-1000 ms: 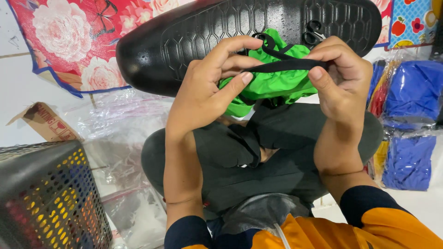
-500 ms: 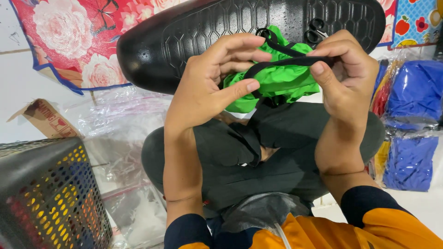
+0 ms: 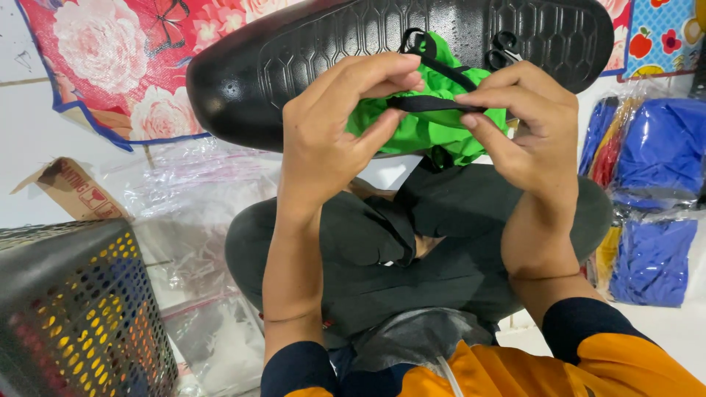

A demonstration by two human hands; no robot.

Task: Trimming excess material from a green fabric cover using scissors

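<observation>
Both hands work above the lap: the left hand and the right hand each pinch the black strap of a green fabric piece, stretched between them. Behind lie scissors on a black textured mat. Work seems midway.

Two bare forearms, sleeves pushed up past the wrists. Left hand and right hand without rings, watch or gloves; short, plain nails. Sleeves dark navy at the cuffs, bright orange above. Dark grey trousers over both legs. A thin white cord against the orange top at the chest.
</observation>
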